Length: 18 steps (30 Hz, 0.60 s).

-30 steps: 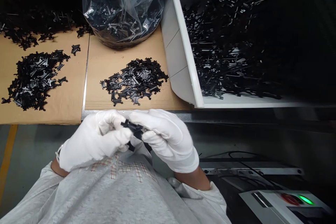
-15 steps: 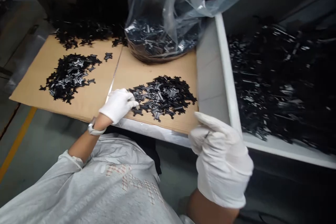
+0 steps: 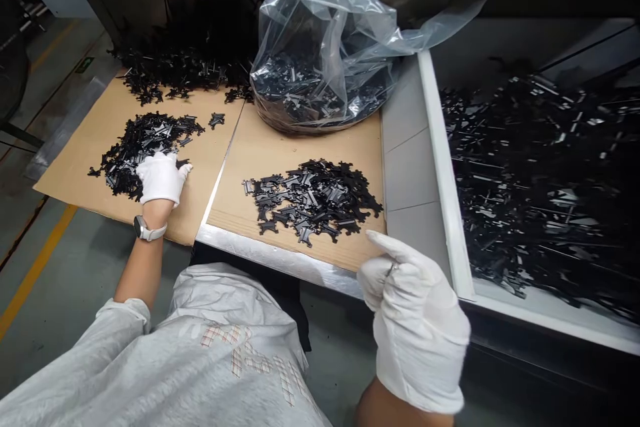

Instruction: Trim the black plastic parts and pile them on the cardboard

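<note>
- Left hand (image 3: 163,177), white glove, on near right side of left pile (image 3: 145,137) of small black parts; thumb out to the right, other fingertips hidden, can't tell if grasping.
- Right hand (image 3: 420,327), white glove, at near edge of surface (image 3: 295,150), between right pile (image 3: 317,197) and white-walled tray (image 3: 447,200); fingers curled, index straighter, something small and dark by the thumb; can't tell if a part is gripped.
- Black parts: left pile and right pile on cardboard, well apart; seam (image 3: 220,170) and cardboard strip between them, room for sideways moves.
- Single part (image 3: 216,120) just off left pile's far right.
- Far heap (image 3: 185,73) along far left, dark, blends into shadow.
- Clear bag (image 3: 330,73) holding parts, behind right pile, cardboard band between; blocks far side.
- Tray wall bounds right side; many black parts (image 3: 540,187) inside.
- Metal strip (image 3: 280,255) along near edge, cardboard margin between it and right pile.
- Left pile: cardboard margin toward left and near edges, floor (image 3: 95,267) beyond.
</note>
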Each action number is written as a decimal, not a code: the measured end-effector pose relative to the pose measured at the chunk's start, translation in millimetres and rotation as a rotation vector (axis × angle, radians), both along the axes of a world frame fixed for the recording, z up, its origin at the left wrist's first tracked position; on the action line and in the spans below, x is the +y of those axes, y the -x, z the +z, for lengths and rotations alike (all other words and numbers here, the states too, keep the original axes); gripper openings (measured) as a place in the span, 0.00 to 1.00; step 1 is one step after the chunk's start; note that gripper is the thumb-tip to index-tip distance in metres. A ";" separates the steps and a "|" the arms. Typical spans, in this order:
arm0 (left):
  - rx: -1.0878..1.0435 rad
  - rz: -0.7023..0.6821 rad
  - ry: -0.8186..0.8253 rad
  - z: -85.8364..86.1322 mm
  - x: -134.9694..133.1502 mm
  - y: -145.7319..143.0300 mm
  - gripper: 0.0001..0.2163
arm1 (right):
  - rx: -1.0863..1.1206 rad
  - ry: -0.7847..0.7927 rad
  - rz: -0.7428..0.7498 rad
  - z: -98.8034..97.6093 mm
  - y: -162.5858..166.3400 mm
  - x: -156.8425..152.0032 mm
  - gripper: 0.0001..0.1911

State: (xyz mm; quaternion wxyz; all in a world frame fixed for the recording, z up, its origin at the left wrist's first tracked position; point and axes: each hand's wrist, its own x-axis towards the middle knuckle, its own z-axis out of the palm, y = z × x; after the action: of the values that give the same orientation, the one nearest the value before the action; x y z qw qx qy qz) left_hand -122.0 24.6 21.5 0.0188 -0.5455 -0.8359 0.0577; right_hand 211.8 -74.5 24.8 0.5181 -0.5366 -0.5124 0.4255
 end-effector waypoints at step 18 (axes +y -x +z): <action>-1.207 -0.855 -0.178 49.4 -61.8 -119.5 0.02 | -0.016 -0.046 0.118 21.1 56.0 5.3 0.06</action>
State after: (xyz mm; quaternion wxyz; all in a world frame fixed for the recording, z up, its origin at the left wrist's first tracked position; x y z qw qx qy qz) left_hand -2.6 -37.2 70.8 -0.3785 -0.7564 -0.4175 -0.3322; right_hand 155.8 -69.2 45.9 0.5002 -0.4968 -0.5570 0.4389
